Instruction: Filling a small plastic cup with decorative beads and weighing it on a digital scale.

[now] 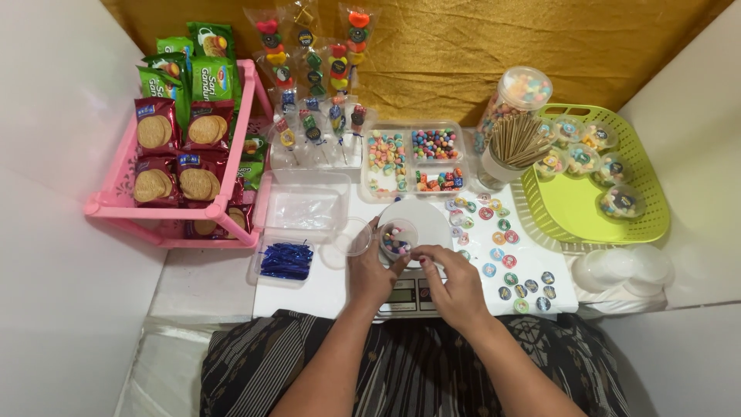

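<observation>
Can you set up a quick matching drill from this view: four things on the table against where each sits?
Things:
1. small candy cup
2. green basket
3. pink rack
4. blue twist ties

Places:
A. far left, holding biscuit packs
B. on the scale, between the hands
C. clear tray left of the left hand
D. right side, holding filled cups

Pairs: 1-B, 2-D, 3-A, 4-C

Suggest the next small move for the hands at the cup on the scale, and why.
Probably fit a lid: the cup on the scale already holds candies, both the left hand and right hand are at it, and a clear lid lies just left.
</observation>
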